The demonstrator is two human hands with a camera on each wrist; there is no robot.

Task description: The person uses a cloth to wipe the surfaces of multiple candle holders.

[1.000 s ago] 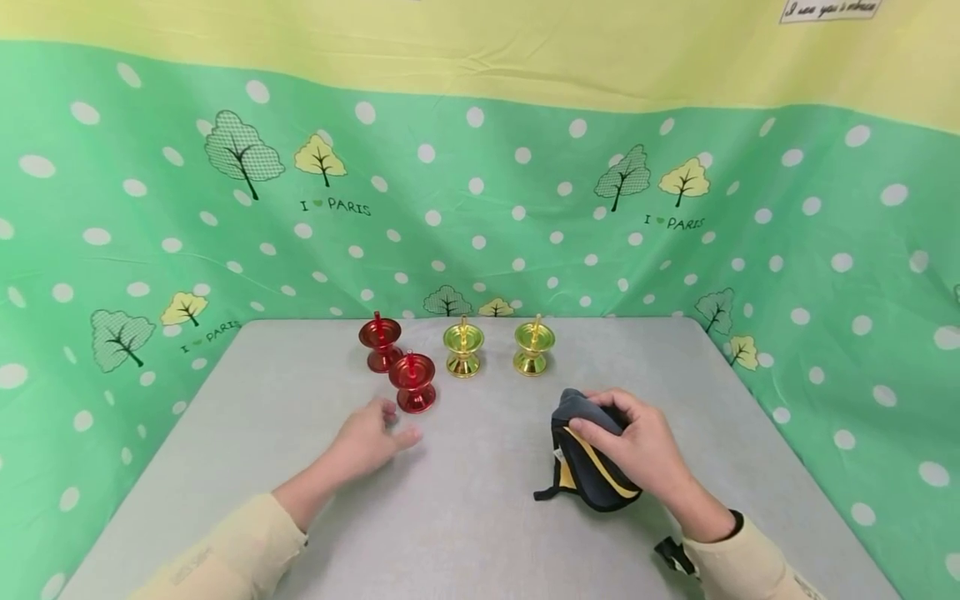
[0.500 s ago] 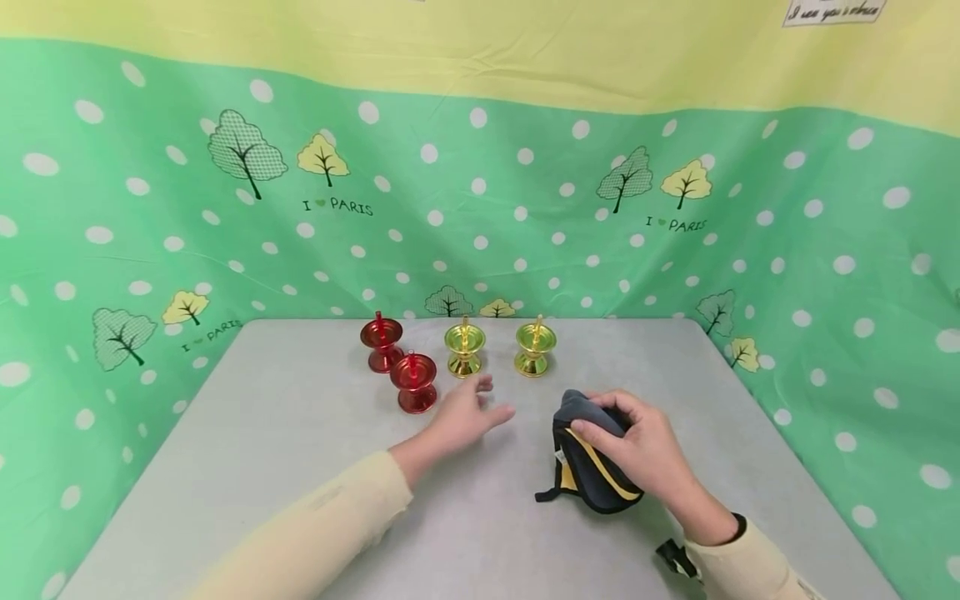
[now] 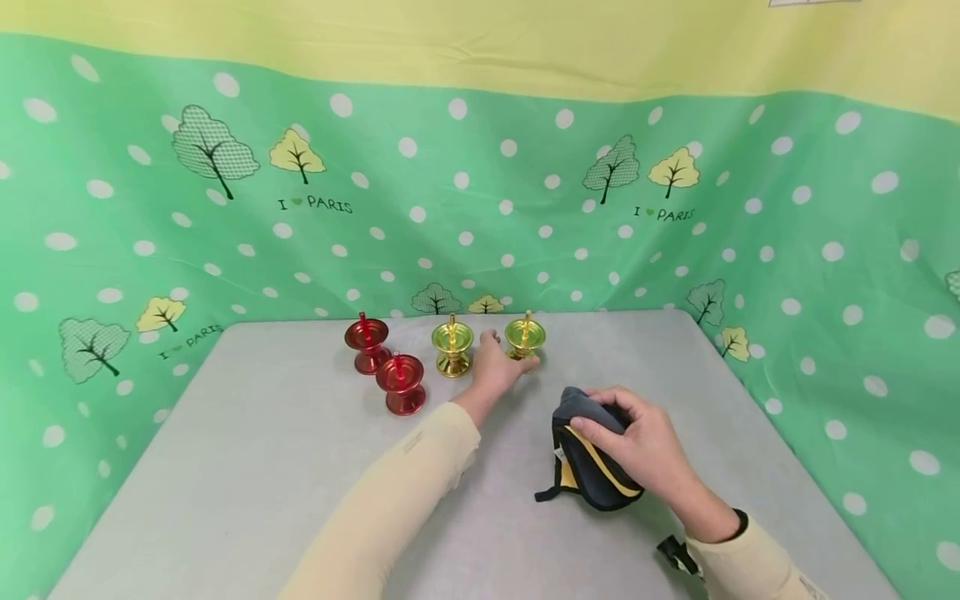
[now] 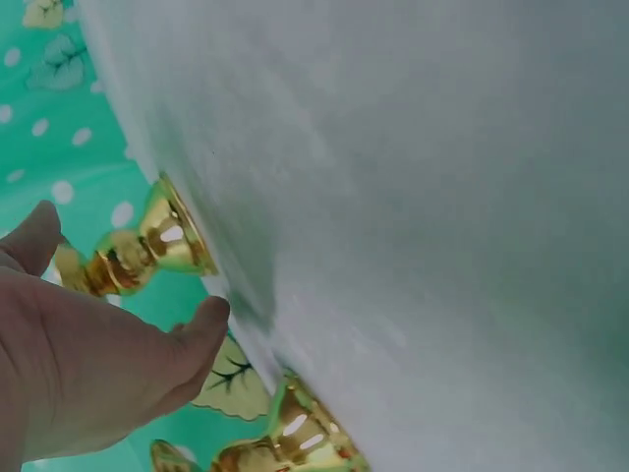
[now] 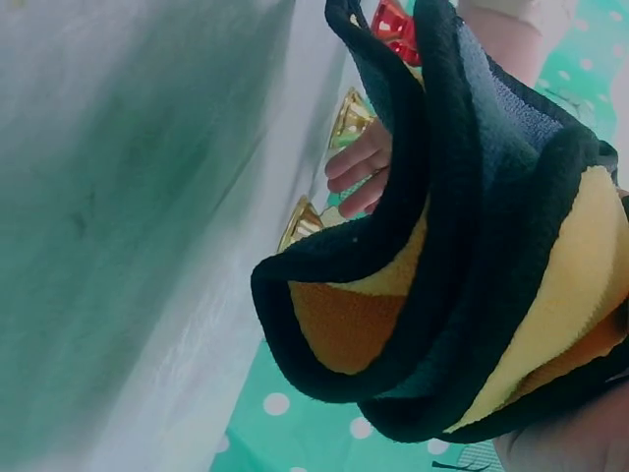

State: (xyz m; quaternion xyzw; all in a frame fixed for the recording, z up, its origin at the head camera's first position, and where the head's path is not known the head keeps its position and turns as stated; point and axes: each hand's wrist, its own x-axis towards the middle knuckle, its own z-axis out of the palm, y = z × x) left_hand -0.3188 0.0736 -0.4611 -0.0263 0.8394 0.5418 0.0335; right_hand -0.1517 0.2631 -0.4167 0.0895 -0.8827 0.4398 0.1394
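Observation:
My left hand (image 3: 497,368) reaches over the table to the right-hand gold candle holder (image 3: 526,333). Its thumb and fingers are spread on either side of that holder, fingertips close to it. In the left wrist view the hand (image 4: 98,364) is beside the holder's gold foot (image 4: 175,231). A second gold candle holder (image 3: 452,338) stands just left of the hand. My right hand (image 3: 645,442) grips a folded dark grey cloth (image 3: 592,467) with black edging, a yellow side and a hanging loop. In the right wrist view the cloth (image 5: 462,216) covers most of the fingers.
Two red candle holders stand to the left, one at the back (image 3: 367,335) and one nearer (image 3: 401,383). The grey table (image 3: 247,467) meets a green dotted curtain (image 3: 360,275) behind and at the sides. A black buckle (image 3: 678,554) hangs by the right sleeve.
My left hand has moved right and away from me, from beside the near red candle holder to the right gold one. The right hand still holds the cloth in place. The view has shifted slightly.

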